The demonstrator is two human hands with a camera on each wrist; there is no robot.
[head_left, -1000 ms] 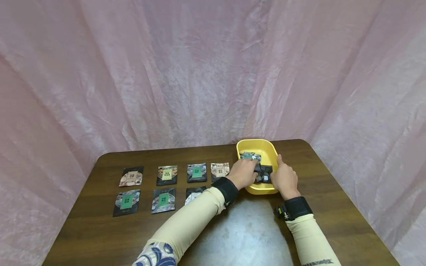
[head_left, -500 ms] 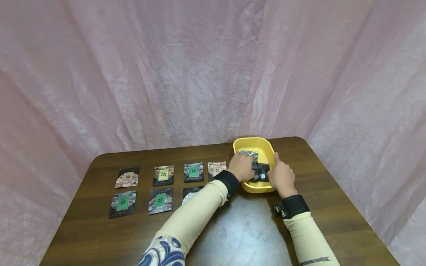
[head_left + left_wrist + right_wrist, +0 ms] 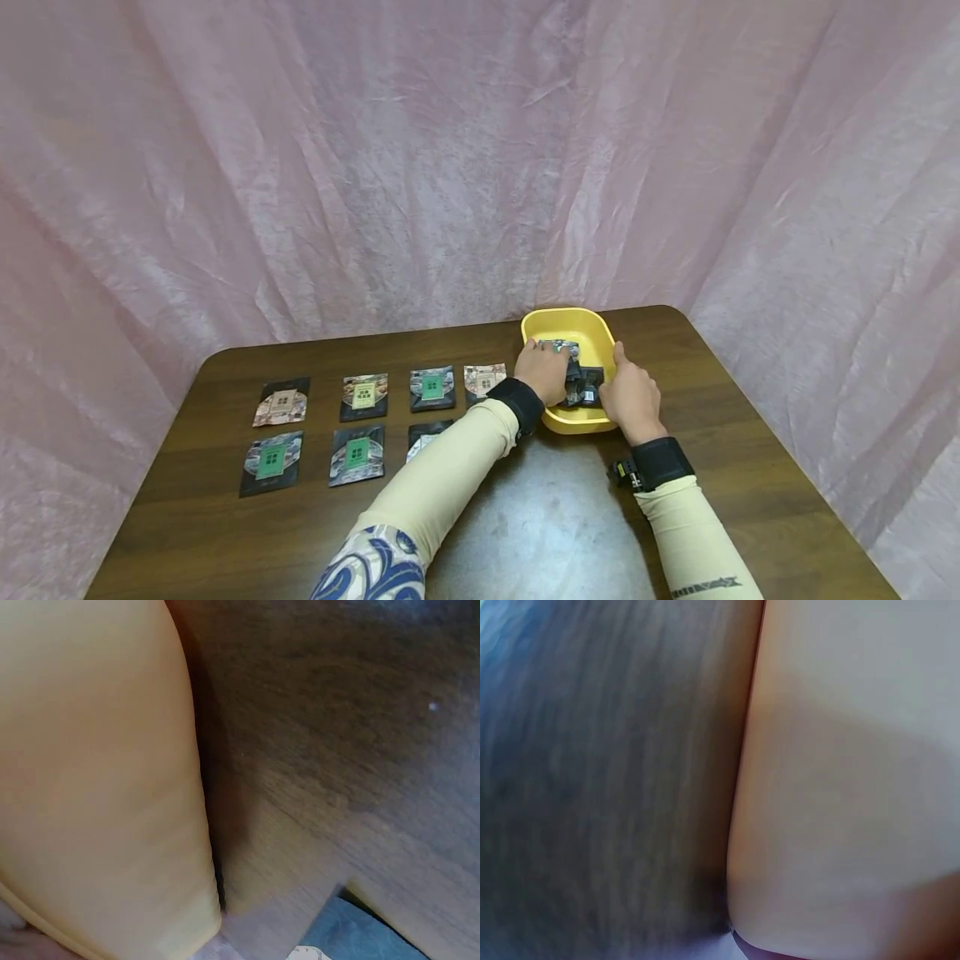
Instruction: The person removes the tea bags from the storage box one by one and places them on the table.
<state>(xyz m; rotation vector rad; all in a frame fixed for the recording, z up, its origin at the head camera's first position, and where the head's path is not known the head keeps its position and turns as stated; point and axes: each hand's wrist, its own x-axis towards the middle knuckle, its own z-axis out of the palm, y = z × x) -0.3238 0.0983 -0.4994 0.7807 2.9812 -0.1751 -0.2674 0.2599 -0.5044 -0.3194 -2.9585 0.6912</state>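
Observation:
My right hand (image 3: pixel 632 402) holds the right rim of a yellow plastic tub (image 3: pixel 585 423), with the thumb pointing up along the rim. The left hand (image 3: pixel 542 372) reaches over the tub's left rim, back of the hand up. Its fingers lie among small dark packets (image 3: pixel 591 386) in the tub, and I cannot tell whether they grip one. Another packet with a printed picture (image 3: pixel 566 346) lies just beyond them. Both wrist views show mostly the pale sleeves, with the hands' work hidden.
On the brown wooden table (image 3: pixel 187 533), several flat packets lie left of the tub in two rows, among them a green-labelled packet (image 3: pixel 357 455) and a beige-labelled packet (image 3: pixel 282 402). The left forearm partly covers a packet (image 3: pixel 423 435). A pink curtain (image 3: pixel 420 208) hangs behind.
The left hand has drawn back a little to the left and away from me, off the packets toward the tub's left rim. The right hand keeps its place. The head view has shifted slightly.

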